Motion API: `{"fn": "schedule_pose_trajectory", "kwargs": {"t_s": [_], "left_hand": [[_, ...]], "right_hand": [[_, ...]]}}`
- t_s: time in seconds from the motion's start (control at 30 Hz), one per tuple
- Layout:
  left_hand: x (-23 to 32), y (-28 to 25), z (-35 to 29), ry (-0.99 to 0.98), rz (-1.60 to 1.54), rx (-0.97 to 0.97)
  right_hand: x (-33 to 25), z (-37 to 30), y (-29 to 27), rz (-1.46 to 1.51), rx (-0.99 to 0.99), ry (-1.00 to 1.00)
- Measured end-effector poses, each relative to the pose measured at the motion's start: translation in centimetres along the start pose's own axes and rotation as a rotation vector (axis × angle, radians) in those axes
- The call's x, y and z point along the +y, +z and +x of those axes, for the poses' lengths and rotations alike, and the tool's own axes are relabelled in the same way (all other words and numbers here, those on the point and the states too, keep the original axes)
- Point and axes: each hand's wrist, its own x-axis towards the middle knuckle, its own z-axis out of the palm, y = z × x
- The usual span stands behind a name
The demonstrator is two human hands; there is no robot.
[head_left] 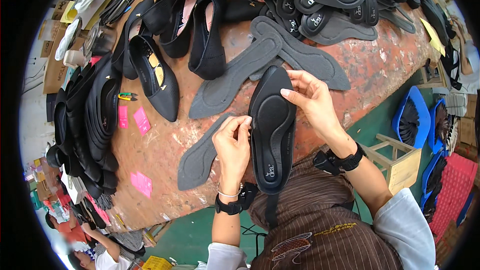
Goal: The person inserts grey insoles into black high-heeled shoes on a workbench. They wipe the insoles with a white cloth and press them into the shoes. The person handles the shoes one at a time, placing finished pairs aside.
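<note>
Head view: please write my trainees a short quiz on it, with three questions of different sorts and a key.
1. Which is nearer the pointed tip of the black sole: the left hand or the right hand?
2. True or false: both hands touch the sole.
3. The small tags on the table are: A blue, B pink, C green.

Key: 1. The right hand; 2. True; 3. B.

Surface (162, 150) reddish-brown, scuffed. Floor (380, 115) green; pale wooden stool (404, 170) stands on it, right. Wall (33, 70), left: whitish.
</note>
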Motion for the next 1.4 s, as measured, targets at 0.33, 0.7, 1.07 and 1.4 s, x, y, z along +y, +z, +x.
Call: {"fn": "schedule_pose_trajectory", "kwargs": {"t_s": [0.33,0.7,1.07,1.4], "left_hand": [[1.0,0.5,-2.4,0.249,0.041,0.084],[-3.2,0.6,-2.3,0.289,-0.066,-0.059],[-2.5,0.2,-1.4,0.22,-0.204,-0.159],[-3.4,-0.5,0.4,0.108,-0.29,-0.419]], "right_hand": [[-0.4,-0.4,-0.2,-0.243,0.01,-0.193],[-20.4,6.3,16.6,-0.782,-0.464,-0.917],[-19.0,23.0,46.8,-1.437,-0.527,-1.077],[-16.7,34.2,59.1,-1.576,-0.366,-0.971]]}}
